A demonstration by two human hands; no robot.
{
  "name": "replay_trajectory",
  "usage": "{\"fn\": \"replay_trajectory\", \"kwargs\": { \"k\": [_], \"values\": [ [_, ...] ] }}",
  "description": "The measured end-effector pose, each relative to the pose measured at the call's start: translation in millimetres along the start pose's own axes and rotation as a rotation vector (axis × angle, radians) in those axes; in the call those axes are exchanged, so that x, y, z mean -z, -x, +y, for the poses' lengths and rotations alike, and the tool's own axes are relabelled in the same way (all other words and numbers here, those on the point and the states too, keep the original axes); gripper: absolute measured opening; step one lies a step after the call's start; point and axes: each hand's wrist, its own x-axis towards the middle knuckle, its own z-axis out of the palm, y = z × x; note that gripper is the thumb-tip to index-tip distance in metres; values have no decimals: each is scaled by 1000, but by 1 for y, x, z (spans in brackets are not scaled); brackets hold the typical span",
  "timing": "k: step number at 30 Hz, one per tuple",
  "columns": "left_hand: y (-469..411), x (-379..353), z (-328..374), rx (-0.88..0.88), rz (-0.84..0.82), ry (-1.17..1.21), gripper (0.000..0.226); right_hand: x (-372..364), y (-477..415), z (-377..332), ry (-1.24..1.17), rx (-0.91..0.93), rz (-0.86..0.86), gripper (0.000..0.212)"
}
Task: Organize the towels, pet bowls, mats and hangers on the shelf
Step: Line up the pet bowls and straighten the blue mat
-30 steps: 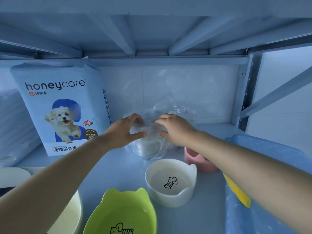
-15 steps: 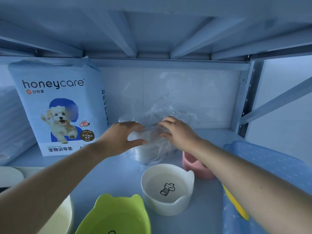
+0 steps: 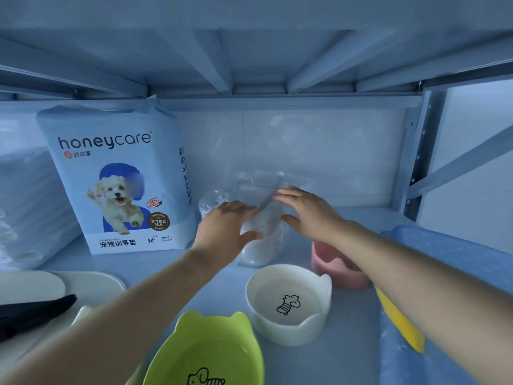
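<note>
Two bare hands are pressing on a clear plastic bag at the back of the shelf. The left hand is lying over the bag's near side with its fingers almost straight and its thumb spread beneath. The right hand is resting against the crinkled top with its fingers splayed flat. Neither is pinching the film. Something pale is showing through the wrap, possibly another bowl, though the plastic is blurring it. The bag is standing just right of an upright pack of training pads, behind a white bowl and close beside a pink bowl half hidden by the right forearm. A green bowl is sitting nearest the camera, and a blue mat is lying along the right edge. The step in hand appears to be settling the wrapped item into its spot among the bowls. The next move likely calls for lifting both palms away gently so the light bag is not dragged along, then turning to the loose bowls in front.
</note>
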Motion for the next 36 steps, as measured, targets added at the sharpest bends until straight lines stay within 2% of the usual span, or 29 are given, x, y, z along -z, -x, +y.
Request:
{"fn": "replay_trajectory", "kwargs": {
  "k": [2,4,7,10,15,18,21,24,36],
  "values": [
    [-1,5,3,-14,-2,-28,51,3,5,-1,-21,12,48,55],
    [0,16,-3,-41,-14,44,52,7,11,-5,-85,23,108,58],
    [6,30,-17,-88,53,109,53,11,16,-18,-164,74,166,55],
    [10,32,-27,-65,40,-5,46,6,13,-33,-181,120,105,45],
    [4,14,-27,31,52,-56,35,-1,-2,-37,-171,15,95,37],
    [-1,8,-27,78,22,-161,47,-5,-8,-33,-71,-44,46,50],
    [-1,11,-31,92,-12,-138,60,-1,-2,-22,-79,-105,57,67],
    [0,17,-31,47,-17,-131,61,8,8,-16,-58,-96,71,64],
    [-2,25,-1,-92,-45,74,35,27,49,-37,-66,-145,65,49]
  ]
}}
